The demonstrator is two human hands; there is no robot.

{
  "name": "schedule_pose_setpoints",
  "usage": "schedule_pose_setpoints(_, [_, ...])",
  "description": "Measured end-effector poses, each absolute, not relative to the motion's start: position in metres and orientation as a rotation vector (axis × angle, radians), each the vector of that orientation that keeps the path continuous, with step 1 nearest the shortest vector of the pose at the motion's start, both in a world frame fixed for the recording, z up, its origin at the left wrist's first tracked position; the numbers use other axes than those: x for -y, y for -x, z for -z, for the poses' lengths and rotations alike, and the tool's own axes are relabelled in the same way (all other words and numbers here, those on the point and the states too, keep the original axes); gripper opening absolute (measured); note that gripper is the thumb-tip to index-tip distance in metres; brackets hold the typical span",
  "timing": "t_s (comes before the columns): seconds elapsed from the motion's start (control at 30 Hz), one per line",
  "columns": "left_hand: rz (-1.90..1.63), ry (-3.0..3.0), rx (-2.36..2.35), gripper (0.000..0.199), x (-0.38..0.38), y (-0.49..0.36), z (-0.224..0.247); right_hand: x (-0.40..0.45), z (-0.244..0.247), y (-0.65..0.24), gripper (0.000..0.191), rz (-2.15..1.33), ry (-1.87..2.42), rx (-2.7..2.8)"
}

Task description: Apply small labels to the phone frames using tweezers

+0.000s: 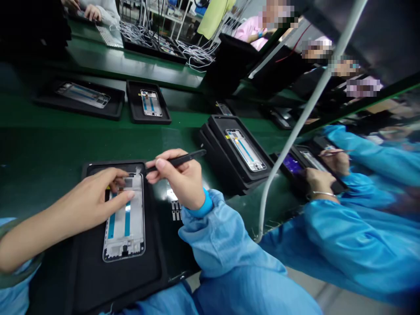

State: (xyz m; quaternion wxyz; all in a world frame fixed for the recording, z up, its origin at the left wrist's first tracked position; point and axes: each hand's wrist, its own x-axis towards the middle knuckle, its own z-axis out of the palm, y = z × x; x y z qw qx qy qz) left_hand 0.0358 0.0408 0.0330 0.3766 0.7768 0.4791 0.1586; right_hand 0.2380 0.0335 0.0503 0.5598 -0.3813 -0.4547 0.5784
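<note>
Phone frame (124,227) lies lengthwise away from the person in a black tray (114,280) at lower centre, left hand (88,197) resting open on its upper end; right hand (175,179), just beside it, pinches black tweezers (177,160) above the tray's edge

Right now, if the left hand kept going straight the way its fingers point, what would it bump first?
Probably the right hand, which grips a black slim tool. The left hand lies over a phone frame, so depth is hard to judge, but nothing else seems to lie between them.
</note>
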Motion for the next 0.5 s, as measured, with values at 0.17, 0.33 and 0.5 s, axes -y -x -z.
schedule_pose_setpoints(0.17, [-0.409, -2.58, -1.189, 0.063, -0.034, -0.003, 0.004, -0.043, -0.036, -0.235, 0.026, -1.552, 0.911, 0.933])
schedule_pose_setpoints(0.33, [-0.502, -2.674, -1.291, 0.056, -0.008, 0.002, 0.011, -0.045, -0.017, -0.216, 0.028, -1.625, 1.008, 0.871])
schedule_pose_setpoints(0.5, [-0.524, -2.664, -1.386, 0.05, 0.006, 0.0, 0.006, -0.041, -0.009, -0.2, 0.032, -1.564, 1.15, 0.989])
